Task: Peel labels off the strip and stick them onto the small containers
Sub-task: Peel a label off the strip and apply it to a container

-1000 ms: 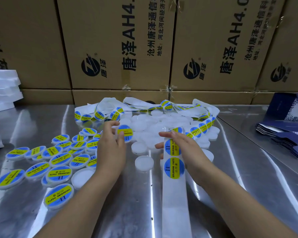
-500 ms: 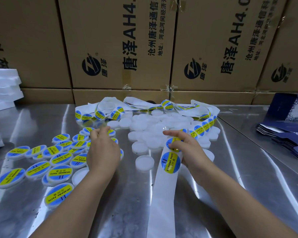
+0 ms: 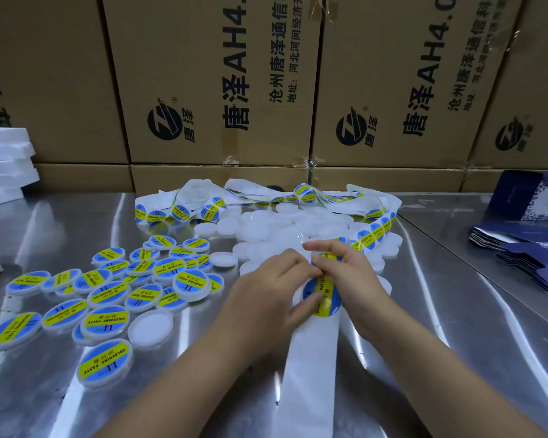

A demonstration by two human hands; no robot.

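A white backing strip (image 3: pixel 310 368) runs from the table's near edge up between my hands and on to a tangled pile of strip (image 3: pixel 266 200) at the back. A round blue and yellow label (image 3: pixel 325 295) sits on the strip. My left hand (image 3: pixel 266 298) pinches that label's left edge with thumb and fingertips. My right hand (image 3: pixel 348 273) holds the strip just above the label, index finger stretched left. Several labelled containers (image 3: pixel 108 292) lie left of my hands. Plain white containers (image 3: pixel 298 229) are heaped behind them, and one (image 3: pixel 151 327) lies near the labelled group.
The work surface is a shiny metal table (image 3: pixel 76 399). Brown cardboard boxes (image 3: pixel 219 90) wall off the back. White foam slabs (image 3: pixel 4 162) are stacked at the far left. Folded dark blue cartons (image 3: pixel 532 245) lie at the right.
My left hand set a labelled container among the group on the left, then moved right to the strip and took hold of a label. The strip slid toward me under my right hand.
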